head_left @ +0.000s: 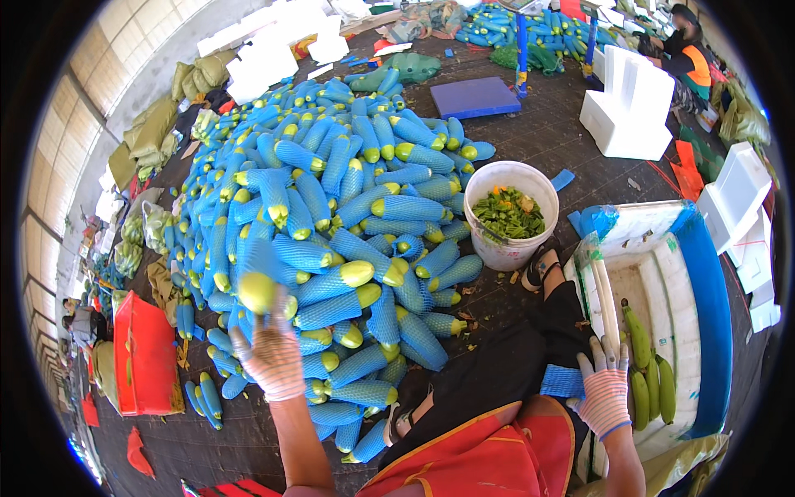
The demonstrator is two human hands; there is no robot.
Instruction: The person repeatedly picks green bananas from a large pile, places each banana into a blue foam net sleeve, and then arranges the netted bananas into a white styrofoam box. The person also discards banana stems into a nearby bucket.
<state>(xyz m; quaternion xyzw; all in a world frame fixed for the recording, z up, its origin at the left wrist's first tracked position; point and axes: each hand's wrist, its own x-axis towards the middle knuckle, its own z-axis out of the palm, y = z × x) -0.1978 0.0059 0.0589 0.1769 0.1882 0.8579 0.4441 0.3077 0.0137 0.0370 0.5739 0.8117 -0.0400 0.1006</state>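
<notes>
My left hand, in a striped knit glove, reaches over a big heap of light green squashes in blue foam net sleeves. Its fingers are apart. Just past the fingertips is a motion-blurred sleeved squash, seemingly loose; contact is hard to judge. My right hand, gloved too, rests with spread fingers by the near rim of a white foam box edged with blue tape. Beside its thumb lies a bundle of blue foam net sleeves on my leg. Several bare green squashes lie inside the box.
A white bucket of green trimmings stands between heap and box. Beyond are a blue platform scale and stacked foam boxes. A red crate sits at left. At far right a person is near another heap.
</notes>
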